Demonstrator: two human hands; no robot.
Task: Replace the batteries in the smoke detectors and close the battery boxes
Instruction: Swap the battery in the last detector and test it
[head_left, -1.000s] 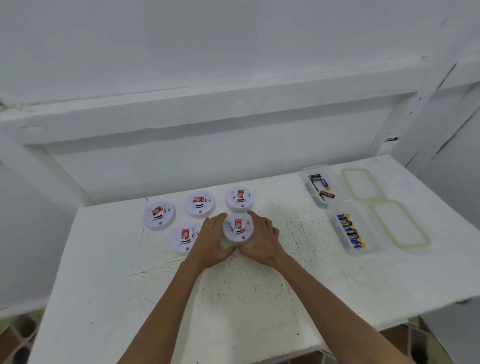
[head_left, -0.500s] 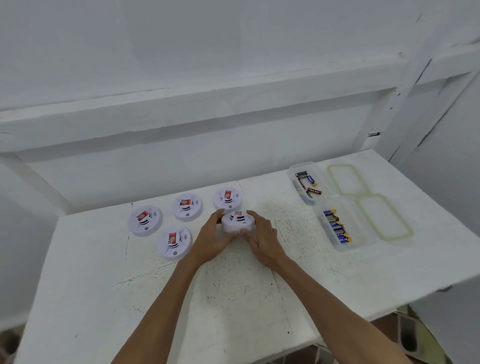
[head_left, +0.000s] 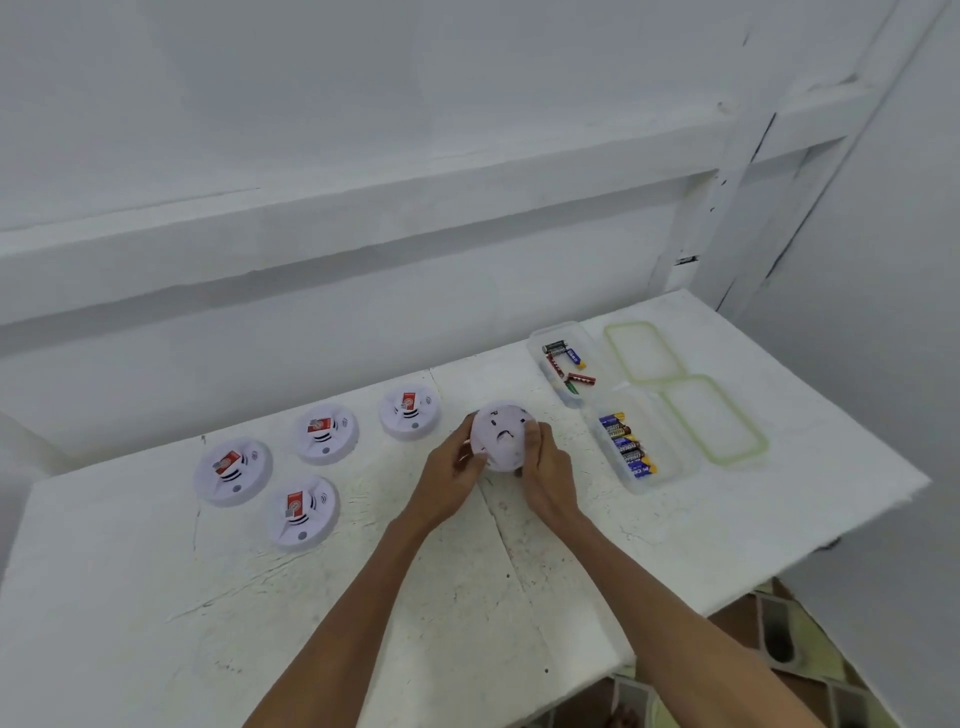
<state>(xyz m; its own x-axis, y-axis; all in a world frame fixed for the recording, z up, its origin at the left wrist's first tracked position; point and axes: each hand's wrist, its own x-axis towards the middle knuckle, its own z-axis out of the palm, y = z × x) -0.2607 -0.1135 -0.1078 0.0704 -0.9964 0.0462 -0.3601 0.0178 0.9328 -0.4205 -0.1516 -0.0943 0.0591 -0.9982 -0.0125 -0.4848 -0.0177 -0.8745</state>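
Hands meet over a scuffed white table (head_left: 156, 597), both gripping one round white smoke detector (head_left: 501, 435) lifted clear of the surface. It is turned so its plain underside faces up toward the person, with a few small dark slots and marks visible on it. The left hand (head_left: 449, 480) cups its left edge, fingers curled around the rim, thumb lying on the upturned face. The right hand (head_left: 545, 475) clasps the right edge the same way, fingers wrapped against the rim. Bare forearms reach in from the near edge of the table.

To the left, four more smoke detectors lie flat on the table, faces up, each with a red label. One (head_left: 409, 412) sits just beside the held unit, another (head_left: 326, 433) further left, a third (head_left: 232, 472) at the far left, and a fourth (head_left: 303, 512) nearer the person.

To the right stand two clear plastic boxes without lids. The far box (head_left: 540, 358) holds a loose scatter of batteries (head_left: 563, 361), red, black and blue. The near box (head_left: 670, 475) holds a neat row of blue and gold batteries (head_left: 627, 445). Beside them, two clear lids with green rims lie flat, one (head_left: 644, 352) by the far box, the other (head_left: 714, 418) by the near box. White painted wall and beams rise behind the table.
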